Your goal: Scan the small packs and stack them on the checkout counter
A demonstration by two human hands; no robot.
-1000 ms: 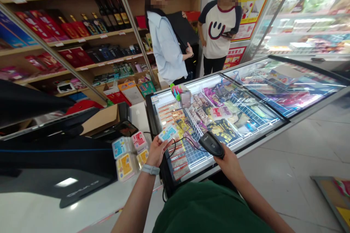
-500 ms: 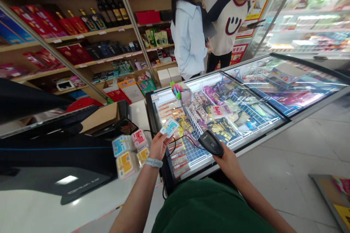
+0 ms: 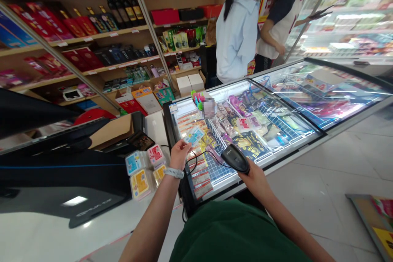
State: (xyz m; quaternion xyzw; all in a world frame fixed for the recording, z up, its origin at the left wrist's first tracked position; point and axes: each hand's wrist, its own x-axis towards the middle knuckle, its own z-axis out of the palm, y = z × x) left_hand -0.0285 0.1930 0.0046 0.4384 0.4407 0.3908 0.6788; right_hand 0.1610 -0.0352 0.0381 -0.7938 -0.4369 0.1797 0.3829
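Light blue and white, a flat, rounded-cornered plastic pack [image 3: 194,135] sits near the middle of the frame, above the left end of a glass-topped, black-edged chest freezer [image 3: 186,196]. The bare left hand [image 3: 179,154] has its fingertips bunched at the pack's near, lower-left edge; I cannot tell whether they pinch it or merely touch it, nor whether it rests on the glass. The right hand [image 3: 254,177], well apart from the left, is wrapped around the handle end of a black plastic handheld scanner [image 3: 235,159].

Compared with a moment ago, the pack has gone a little higher in the frame, farther over the glass, and less of it is covered by fingers. The scanner has barely shifted. My reading is that this pack is being handled apart from the clear plastic boxes with blue, red and yellow labels [image 3: 140,184] grouped left of centre on the white counter [image 3: 113,223]. A red-labelled flat pack [image 3: 244,123] lies on the freezer right of centre.
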